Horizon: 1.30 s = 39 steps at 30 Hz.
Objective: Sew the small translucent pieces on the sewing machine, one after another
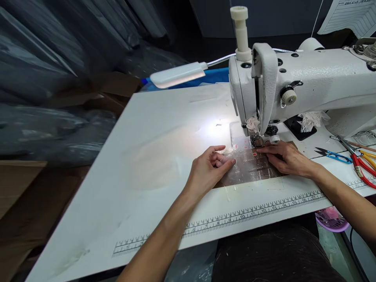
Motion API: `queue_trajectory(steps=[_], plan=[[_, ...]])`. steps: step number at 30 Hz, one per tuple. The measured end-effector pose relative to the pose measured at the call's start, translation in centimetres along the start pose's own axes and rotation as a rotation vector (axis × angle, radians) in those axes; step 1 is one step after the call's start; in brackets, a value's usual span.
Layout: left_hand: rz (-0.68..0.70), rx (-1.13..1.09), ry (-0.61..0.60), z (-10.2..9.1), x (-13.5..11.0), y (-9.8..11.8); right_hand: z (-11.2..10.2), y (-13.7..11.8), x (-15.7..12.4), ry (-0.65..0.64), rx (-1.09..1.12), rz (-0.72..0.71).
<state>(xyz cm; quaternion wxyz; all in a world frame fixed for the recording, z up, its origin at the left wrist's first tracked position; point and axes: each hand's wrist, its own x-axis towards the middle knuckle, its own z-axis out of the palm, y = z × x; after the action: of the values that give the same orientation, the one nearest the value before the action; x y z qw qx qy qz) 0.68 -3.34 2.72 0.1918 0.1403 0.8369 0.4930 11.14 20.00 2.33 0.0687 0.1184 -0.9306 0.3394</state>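
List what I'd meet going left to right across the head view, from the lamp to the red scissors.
Lamp, left grip, clear sheet, right grip, blue snips, red scissors.

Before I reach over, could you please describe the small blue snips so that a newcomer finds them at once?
Find the white sewing machine on the white table. In front of it, to the right of the person's right hand, lie the blue snips. Their blue handle and short dark blades set them apart from the larger red-handled scissors beside them.
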Motion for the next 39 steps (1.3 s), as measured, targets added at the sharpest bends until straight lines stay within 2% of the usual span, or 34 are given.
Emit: queue_trajectory(steps=[7, 13, 16, 19, 21, 22, 25, 27, 32, 36, 39], plan=[[-0.008, -0.012, 0.001, 0.0, -0.1, 0.1, 0.2, -0.7, -0.3, -0.114, -0.128, -0.247], [-0.011, -0.001, -0.003, 0.0, 0.1, 0.0, 0.5, -0.9, -0.3, -0.146, -0.212, -0.221], [0.032, 0.019, -0.018, -0.2, 0.2, -0.4, 0.4, -1.0, -0.4, -0.149, -0.21, -0.207], [0.255, 0.164, 0.095, -0.4, 0.2, -0.5, 0.4, -1.1, -0.4, -0.141, -0.21, -0.198], [0.532, 0.359, 0.2, -0.4, 0.4, -0.2, 0.5, -1.1, -0.5, -0.135, -0.21, -0.195], [0.696, 0.467, 0.215, -0.3, 0.7, 0.0, 0.5, -1.2, -0.5, -0.13, -0.209, -0.196], [1.128, 0.726, 0.081, 0.4, 1.8, 0.6, 0.7, -1.1, -0.6, -0.101, -0.196, -0.198], [1.268, 0.814, -0.019, 0.9, 2.6, 0.8, 0.9, -0.9, -0.6, -0.066, -0.188, -0.205], [1.308, 0.993, -0.107, 1.5, 4.1, 0.3, 1.4, -0.6, -0.7, -0.028, -0.226, -0.233], [1.225, 1.087, -0.111, 1.6, 4.9, 0.3, 1.7, -0.3, -0.3, 0.025, -0.324, -0.221], [1.149, 1.058, -0.134, 1.5, 5.3, 0.6, 2.0, -0.1, -0.2, 0.061, -0.366, -0.205]])
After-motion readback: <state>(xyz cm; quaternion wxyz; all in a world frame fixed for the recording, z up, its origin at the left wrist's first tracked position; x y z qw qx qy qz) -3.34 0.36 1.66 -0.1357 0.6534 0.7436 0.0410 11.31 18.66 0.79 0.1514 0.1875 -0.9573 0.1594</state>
